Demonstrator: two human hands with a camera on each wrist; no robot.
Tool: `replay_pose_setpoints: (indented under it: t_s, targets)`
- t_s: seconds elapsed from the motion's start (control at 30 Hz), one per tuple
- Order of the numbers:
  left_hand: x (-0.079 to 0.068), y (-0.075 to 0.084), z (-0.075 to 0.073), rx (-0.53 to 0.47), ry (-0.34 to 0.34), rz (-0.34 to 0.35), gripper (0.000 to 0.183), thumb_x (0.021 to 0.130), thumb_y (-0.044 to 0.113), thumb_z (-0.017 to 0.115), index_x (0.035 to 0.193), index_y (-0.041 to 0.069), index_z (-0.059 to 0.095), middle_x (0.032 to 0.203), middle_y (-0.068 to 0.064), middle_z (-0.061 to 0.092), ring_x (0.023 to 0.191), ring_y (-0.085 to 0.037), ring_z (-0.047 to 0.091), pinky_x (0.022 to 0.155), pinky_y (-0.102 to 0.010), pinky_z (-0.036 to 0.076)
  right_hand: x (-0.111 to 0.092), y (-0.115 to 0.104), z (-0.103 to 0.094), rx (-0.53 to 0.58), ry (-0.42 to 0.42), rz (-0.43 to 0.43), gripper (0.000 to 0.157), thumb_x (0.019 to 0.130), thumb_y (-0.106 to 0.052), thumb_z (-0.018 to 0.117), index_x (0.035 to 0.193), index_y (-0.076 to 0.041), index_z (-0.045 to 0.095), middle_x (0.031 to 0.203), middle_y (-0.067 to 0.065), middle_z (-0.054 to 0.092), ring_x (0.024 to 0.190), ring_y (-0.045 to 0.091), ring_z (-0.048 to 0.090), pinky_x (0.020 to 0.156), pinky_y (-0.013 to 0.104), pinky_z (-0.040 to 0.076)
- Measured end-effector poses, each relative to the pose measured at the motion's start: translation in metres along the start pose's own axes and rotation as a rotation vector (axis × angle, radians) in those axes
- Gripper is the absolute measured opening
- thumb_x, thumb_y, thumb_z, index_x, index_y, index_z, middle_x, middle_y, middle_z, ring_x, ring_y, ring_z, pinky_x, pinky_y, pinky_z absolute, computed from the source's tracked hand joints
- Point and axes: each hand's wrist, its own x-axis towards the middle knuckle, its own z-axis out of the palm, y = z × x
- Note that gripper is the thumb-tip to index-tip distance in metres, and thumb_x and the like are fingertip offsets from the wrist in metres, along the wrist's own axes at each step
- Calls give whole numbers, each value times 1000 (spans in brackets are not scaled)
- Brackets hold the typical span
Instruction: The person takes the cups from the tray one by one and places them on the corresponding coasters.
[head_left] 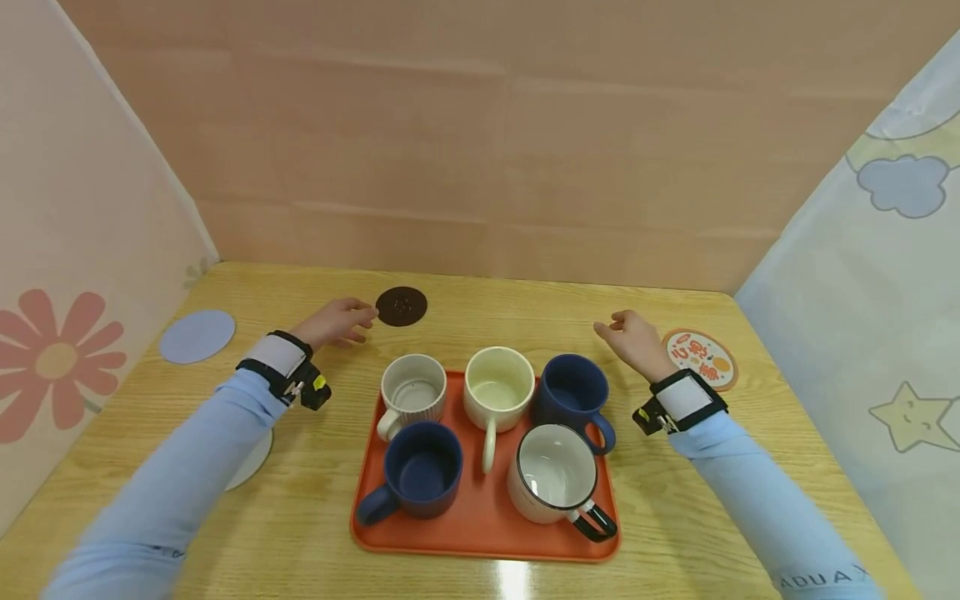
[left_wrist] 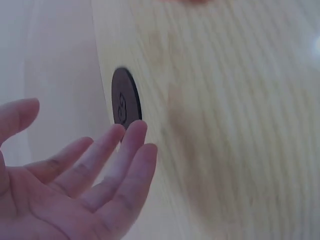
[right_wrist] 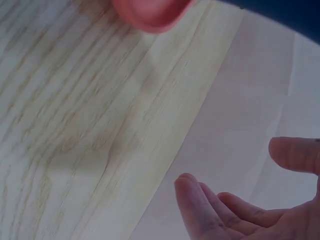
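My left hand (head_left: 339,322) hovers over the wooden table beside a dark brown round coaster (head_left: 401,306), fingers loosely extended and holding nothing. In the left wrist view the fingertips overlap the lower edge of the brown coaster (left_wrist: 126,97). My right hand (head_left: 636,340), also holding nothing, is beyond the tray's far right corner. Between it and the right wall lies a white round coaster with orange print (head_left: 701,358). A red-orange tray (head_left: 480,533) bears a ribbed white mug (head_left: 414,383), a cream mug (head_left: 498,385), two navy mugs (head_left: 573,387) and a black-rimmed white mug (head_left: 553,471).
At the far left lies a pale lavender coaster (head_left: 197,336). A whitish coaster (head_left: 253,461) is partly hidden under my left sleeve. A plain peach backdrop (head_left: 480,167) stands along the table's far edge, with printed walls on both sides.
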Motion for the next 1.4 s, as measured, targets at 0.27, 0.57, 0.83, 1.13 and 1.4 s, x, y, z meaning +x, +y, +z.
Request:
replay_pose_setpoints:
  t_s: [0.27, 0.57, 0.83, 1.13, 1.4]
  targets:
    - [-16, -2, 17, -13, -56, -32, 57, 95, 29, 42, 131, -13, 29, 124, -32, 45, 104, -36, 56, 90, -43, 45, -16, -6, 1, -25, -20, -39, 66, 94, -37, 43, 133, 14, 27, 125, 34, 43, 107, 45, 48, 83, 49, 45]
    - [-28, -17, 37, -58, -47, -55, 51, 94, 27, 46, 124, -13, 38, 118, -31, 49, 94, -31, 61, 82, -39, 50, -31, -10, 1, -30, -31, -61, 66, 93, -37, 44, 133, 13, 28, 124, 34, 44, 111, 45, 46, 82, 49, 46]
    - [-43, -21, 52, -40, -58, -58, 40, 95, 18, 42, 119, -14, 43, 103, -24, 57, 83, -25, 62, 76, -38, 53, -36, -9, -1, -21, -33, -96, 65, 93, -35, 46, 133, 13, 28, 123, 34, 44, 110, 45, 48, 81, 48, 47]
    - [-55, -24, 67, -46, -79, -68, 31, 95, 11, 38, 112, -14, 45, 85, -14, 54, 67, -15, 57, 61, -30, 53, -39, -3, -7, -32, -23, -210, 62, 93, -36, 48, 137, 4, 30, 129, 28, 42, 111, 42, 48, 83, 50, 46]
    - [-60, -26, 77, -50, -81, -73, 33, 95, 10, 37, 114, -15, 43, 87, -16, 54, 70, -17, 57, 60, -29, 54, -37, -2, -20, -85, 8, -298, 61, 88, -21, 59, 135, 7, 32, 132, 29, 38, 113, 46, 43, 91, 56, 38]
